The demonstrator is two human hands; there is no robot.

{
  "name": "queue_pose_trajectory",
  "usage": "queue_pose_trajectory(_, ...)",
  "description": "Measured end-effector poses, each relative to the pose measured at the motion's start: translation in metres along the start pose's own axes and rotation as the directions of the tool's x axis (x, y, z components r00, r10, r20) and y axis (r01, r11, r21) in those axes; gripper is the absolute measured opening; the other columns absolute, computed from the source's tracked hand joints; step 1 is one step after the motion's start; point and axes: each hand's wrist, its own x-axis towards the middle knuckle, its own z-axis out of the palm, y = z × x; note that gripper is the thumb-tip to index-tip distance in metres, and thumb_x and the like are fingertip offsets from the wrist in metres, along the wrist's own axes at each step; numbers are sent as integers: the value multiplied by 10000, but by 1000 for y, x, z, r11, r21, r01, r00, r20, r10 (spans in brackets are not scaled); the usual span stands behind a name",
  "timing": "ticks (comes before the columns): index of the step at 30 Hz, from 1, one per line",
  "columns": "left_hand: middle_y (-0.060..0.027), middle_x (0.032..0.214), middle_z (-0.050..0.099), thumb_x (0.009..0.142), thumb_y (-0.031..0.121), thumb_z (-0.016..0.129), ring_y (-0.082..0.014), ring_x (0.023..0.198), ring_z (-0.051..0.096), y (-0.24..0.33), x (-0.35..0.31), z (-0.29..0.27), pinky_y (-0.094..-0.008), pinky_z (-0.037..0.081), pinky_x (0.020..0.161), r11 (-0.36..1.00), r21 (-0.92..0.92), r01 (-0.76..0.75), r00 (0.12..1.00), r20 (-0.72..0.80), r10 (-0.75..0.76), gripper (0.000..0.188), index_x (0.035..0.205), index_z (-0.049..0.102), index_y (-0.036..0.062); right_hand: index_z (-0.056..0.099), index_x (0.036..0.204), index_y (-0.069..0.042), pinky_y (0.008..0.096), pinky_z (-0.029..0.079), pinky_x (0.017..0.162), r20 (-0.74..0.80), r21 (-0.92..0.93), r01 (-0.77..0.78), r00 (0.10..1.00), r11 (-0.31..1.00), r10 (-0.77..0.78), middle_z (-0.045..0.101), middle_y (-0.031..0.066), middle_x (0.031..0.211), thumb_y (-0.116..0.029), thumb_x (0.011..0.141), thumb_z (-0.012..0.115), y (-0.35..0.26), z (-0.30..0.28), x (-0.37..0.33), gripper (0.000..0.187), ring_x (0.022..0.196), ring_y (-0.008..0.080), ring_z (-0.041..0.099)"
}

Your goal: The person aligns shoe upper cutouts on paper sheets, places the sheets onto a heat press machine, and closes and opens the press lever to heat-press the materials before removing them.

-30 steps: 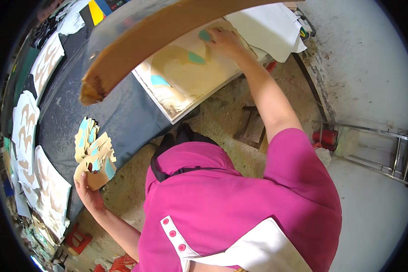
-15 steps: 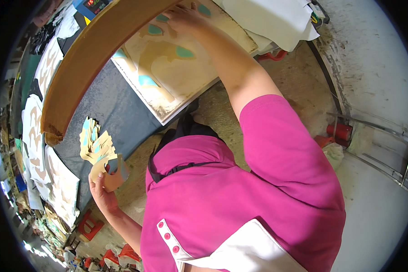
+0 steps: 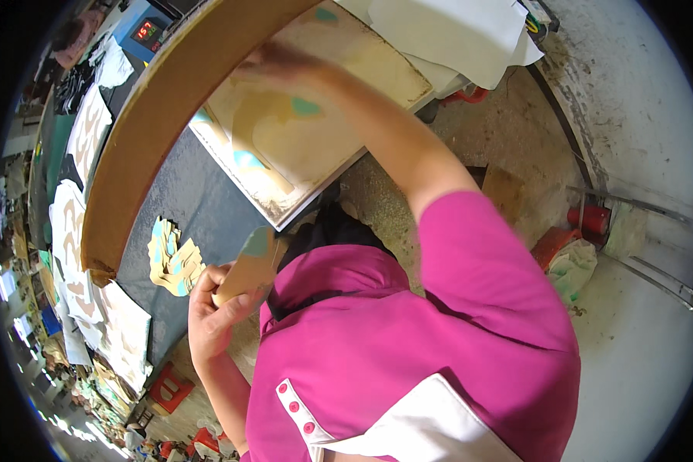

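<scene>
My left hand [image 3: 217, 312] is closed around a curved tan cut-out piece [image 3: 245, 269] with a teal patch, held up in front of my waist. Whether more than one piece is in it I cannot tell. My right hand [image 3: 273, 65] is smeared by motion over a pale, scuffed board [image 3: 335, 138], and its fingers cannot be made out. Flat on that board lie tan cut-outs with teal patches, one near the middle [image 3: 306, 105] and one near the left edge [image 3: 249, 160]. A pile of similar cut-outs [image 3: 175, 262] lies to the left.
A thick brown panel edge [image 3: 142, 146] arches over the board's left side. The pile rests on a dark table [image 3: 200, 177]. Behind stands a blue box with a red display [image 3: 140, 32]. White printed sheets [image 3: 119, 327] line the left; more white sheets [image 3: 454, 35] lie at the far right.
My left hand has moved right, away from the pile, with the cut-out turned upright. My right hand has swept left over the board, covering where cut-outs showed.
</scene>
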Motion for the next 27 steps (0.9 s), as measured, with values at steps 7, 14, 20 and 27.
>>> queue_pose_trajectory(7, -114, 974, 606, 796, 69, 703, -194, 896, 616, 24, 60, 44, -362, 577, 746, 992, 78, 97, 992, 76, -103, 245, 954, 520, 27, 535, 1324, -67, 299, 449, 957, 604, 795, -607, 786, 21, -130, 674, 56, 1019, -381, 978, 552, -133, -48, -138, 468, 975, 156, 634)
queue_pose_trajectory(14, -135, 1197, 583, 867, 107, 663, -204, 1063, 584, 22, 140, 68, -362, 494, 918, 993, -60, -104, 990, 92, 109, 491, 1307, 458, 37, 603, 1155, -53, 268, 522, 788, 349, 813, -497, 833, 304, 428, 640, 38, 1030, -177, 893, 667, -68, -104, -147, 297, 921, 117, 628)
queue_pose_trajectory(20, -159, 1370, 496, 943, 144, 559, -254, 1267, 485, 1, 122, 32, -413, 417, 1040, 992, 124, -20, 986, -159, 40, 486, 1400, 415, 63, 584, 1231, -86, 383, 480, 932, -306, -158, -627, 766, 763, 566, 614, 116, 1180, -211, 889, 615, -9, -118, -147, 366, 1069, 281, 608)
queue_pose_trajectory(27, -80, 1211, 610, 919, 123, 616, -192, 1099, 584, -56, 73, -22, -339, 440, 974, 989, 139, 55, 963, -269, -16, 364, 1271, 552, 54, 533, 1304, -131, 513, 338, 1063, -100, -406, -179, 983, 896, 151, 507, 70, 1353, -242, 925, 559, -25, -46, -132, 395, 1276, 277, 456)
